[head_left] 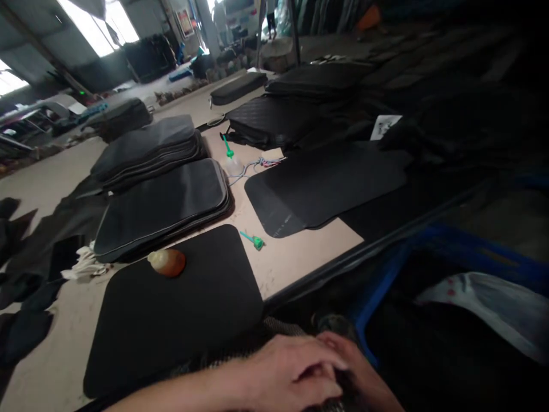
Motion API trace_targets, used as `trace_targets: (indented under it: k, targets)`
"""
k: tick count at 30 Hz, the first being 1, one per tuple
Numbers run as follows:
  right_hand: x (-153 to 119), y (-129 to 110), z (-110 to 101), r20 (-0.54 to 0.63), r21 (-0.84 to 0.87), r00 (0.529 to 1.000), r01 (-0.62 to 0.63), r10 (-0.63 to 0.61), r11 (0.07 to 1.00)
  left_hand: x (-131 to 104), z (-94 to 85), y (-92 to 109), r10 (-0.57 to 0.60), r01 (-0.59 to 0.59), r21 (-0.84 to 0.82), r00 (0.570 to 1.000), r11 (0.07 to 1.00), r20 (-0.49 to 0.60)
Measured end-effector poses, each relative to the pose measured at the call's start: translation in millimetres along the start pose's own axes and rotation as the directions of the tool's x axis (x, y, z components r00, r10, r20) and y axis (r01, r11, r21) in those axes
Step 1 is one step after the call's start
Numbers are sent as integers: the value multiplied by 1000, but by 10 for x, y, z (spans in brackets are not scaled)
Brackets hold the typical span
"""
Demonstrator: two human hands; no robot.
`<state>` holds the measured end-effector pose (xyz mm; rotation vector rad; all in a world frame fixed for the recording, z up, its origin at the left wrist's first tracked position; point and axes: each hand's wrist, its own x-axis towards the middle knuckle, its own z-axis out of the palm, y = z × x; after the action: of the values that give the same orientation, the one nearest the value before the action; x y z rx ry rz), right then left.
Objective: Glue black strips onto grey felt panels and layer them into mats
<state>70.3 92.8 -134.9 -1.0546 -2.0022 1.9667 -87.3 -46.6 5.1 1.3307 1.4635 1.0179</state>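
My left hand (295, 366) reaches across the bottom of the view with its fingers curled over dark mesh fabric (283, 327), only patches of which show. My right hand (349, 355) is close against it, partly behind it; its fingers are hidden. Just beyond the hands, a black rounded panel (214, 286) lies flat on the table. A small squeeze bottle (169, 262) with orange-brown liquid lies on its side on that panel. Right of the panel, a green nozzle cap (257, 242) with a thin tip rests on the tabletop.
Stacks of black panels (163, 194) stand at left. A clear bottle with a green nozzle (234, 163) stands mid-table near a tangled cord (253, 166). More black sheets (326, 183) lie at right. A blue crate (381, 292) holding dark material sits below the table edge.
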Motion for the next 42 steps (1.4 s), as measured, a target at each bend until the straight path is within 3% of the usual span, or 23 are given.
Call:
trace_targets:
  k: [1,3,4,5,6,8,10,11,12,13,15,18,21,23,27,30,32,35,39,42]
  targets:
    - [-85,-120,-52,88,14,996,-17,16,1000,-293,-170,67,10,-10,7,999,1000,-31]
    - [-132,-474,-74,168,26,985,-37,32,999,-826,-459,111,4,7,50,979,999,-203]
    - [-86,-691,-33,143,30,990,-11,7,999,-1060,-584,92,-10,41,90,945,995,-327]
    - [1,-917,44,87,16,995,55,-56,998,-1271,-702,50,-17,89,131,881,987,-472]
    - [121,-1136,152,28,-27,990,137,-137,990,-1459,-821,-11,-17,148,162,787,976,-617]
    - [415,-1507,431,-38,-226,949,298,-314,927,-1770,-1076,-176,-2,268,163,523,950,-852]
    - [713,-1737,720,-1,-486,869,432,-495,760,-2003,-1361,-365,12,358,114,276,927,-961]
    - [845,-1798,843,48,-585,824,482,-565,653,-2090,-1507,-459,11,389,93,208,916,-978]
    - [959,-1830,941,105,-654,784,518,-612,551,-2153,-1647,-547,1,414,80,188,907,-982]
    - [1055,-1841,1013,157,-696,756,542,-636,472,-2192,-1777,-626,-14,429,79,210,900,-978]
    - [1189,-1832,1089,208,-733,758,539,-618,415,-2191,-1988,-754,-49,424,96,320,901,-946]
    - [1275,-1833,1099,170,-740,805,485,-569,466,-2041,-2177,-869,-66,372,125,461,920,-885]
    - [1290,-1884,1050,103,-721,824,448,-558,528,-1848,-2261,-947,-50,337,163,542,927,-839]
    - [1271,-1917,978,51,-688,835,427,-548,586,-1753,-2292,-1006,-30,286,156,552,945,-833]
    - [1107,-1947,827,-63,-539,866,389,-496,747,-1694,-2314,-1073,-15,162,79,511,984,-860]
    - [849,-2015,913,-67,-325,881,425,-469,845,-1750,-2250,-961,8,99,65,493,993,-870]
    - [635,-2122,1131,-28,-41,894,446,-447,894,-1818,-2158,-798,35,40,64,497,997,-867]
    - [306,-2346,1623,85,305,881,422,-466,854,-1922,-1968,-496,88,-39,80,552,996,-829]
    - [-7,-2581,2237,284,376,778,447,-560,811,-2026,-1690,-192,122,-71,100,646,992,-753]
    - [-109,-2611,2459,366,344,720,484,-589,805,-2093,-1520,-95,89,-53,73,678,996,-730]
